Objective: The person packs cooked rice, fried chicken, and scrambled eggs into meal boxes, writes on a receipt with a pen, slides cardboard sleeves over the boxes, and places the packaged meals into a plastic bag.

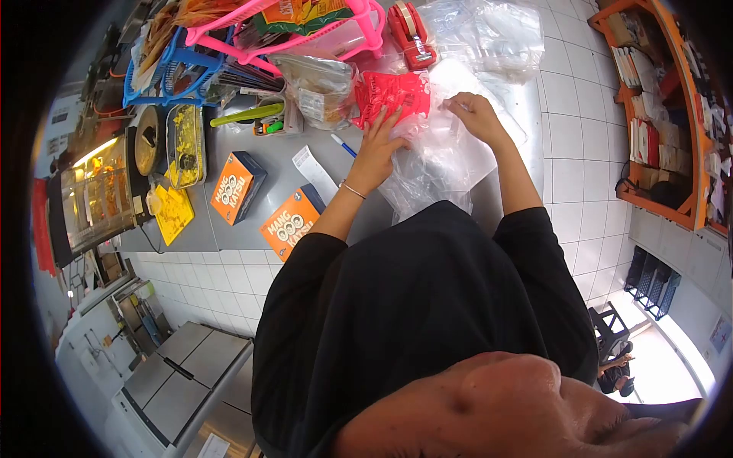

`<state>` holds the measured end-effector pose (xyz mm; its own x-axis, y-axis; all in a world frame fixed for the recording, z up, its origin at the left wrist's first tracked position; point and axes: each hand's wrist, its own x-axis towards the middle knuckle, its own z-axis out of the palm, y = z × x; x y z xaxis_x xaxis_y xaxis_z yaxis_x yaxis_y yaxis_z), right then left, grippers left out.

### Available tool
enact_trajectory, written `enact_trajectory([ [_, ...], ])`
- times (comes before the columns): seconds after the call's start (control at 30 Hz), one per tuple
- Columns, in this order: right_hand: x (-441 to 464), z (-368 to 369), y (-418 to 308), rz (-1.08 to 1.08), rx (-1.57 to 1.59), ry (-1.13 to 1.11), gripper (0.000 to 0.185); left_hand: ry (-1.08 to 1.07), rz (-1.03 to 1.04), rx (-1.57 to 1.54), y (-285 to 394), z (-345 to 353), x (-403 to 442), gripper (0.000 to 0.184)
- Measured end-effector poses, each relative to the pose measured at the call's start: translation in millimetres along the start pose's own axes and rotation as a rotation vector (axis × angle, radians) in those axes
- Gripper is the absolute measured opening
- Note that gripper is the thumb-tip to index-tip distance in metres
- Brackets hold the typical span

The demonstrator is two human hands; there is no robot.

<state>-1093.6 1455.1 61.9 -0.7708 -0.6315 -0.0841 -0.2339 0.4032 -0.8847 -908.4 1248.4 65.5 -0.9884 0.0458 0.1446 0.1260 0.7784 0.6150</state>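
Observation:
My left hand lies with its fingers stretched out over the lower edge of a red plastic bundle, which seems to sit in clear wrapping. Beneath and beside that hand, clear plastic bags spread across the steel table. My right hand is closed in a pinch at the upper part of the clear plastic, right of the red bundle. Left of my left hand are a blue-and-white pen, a paper receipt and two orange printed boxes, one farther left and one near my forearm.
A red tape dispenser and more clear bags lie at the back. Pink and blue baskets stand back left, near a glass container of yellow food. An orange shelf stands right; a person is far off.

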Motion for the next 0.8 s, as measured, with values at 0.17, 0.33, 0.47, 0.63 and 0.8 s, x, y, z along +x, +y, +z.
enact_trajectory([
  [0.17, 3.8, -9.0, -2.1, 0.034, 0.146, -0.001, 0.023, -0.021, 0.08, 0.18, 20.3, -14.6, 2.3, 0.029],
  [0.33, 8.5, -4.3, 7.8, 0.092, 0.399, 0.037, 0.023, -0.167, 0.21, 0.154, 48.9, -20.8, 19.6, 0.016],
  [0.47, 13.2, -0.4, 6.0, 0.173, 0.529, 0.049, 0.024, -0.21, 0.28, 0.194, 47.7, 6.9, 51.0, 0.008],
  [0.63, 19.6, 2.7, 14.0, 0.084, 0.687, 0.25, 0.022, -0.298, 0.091, 0.279, 12.1, 30.5, 72.1, 0.005],
  [0.8, 14.9, -10.9, 49.3, 0.201, 1.222, 0.43, 0.033, -0.284, 0.064, 0.316, -2.6, 25.2, 66.2, 0.004],
])
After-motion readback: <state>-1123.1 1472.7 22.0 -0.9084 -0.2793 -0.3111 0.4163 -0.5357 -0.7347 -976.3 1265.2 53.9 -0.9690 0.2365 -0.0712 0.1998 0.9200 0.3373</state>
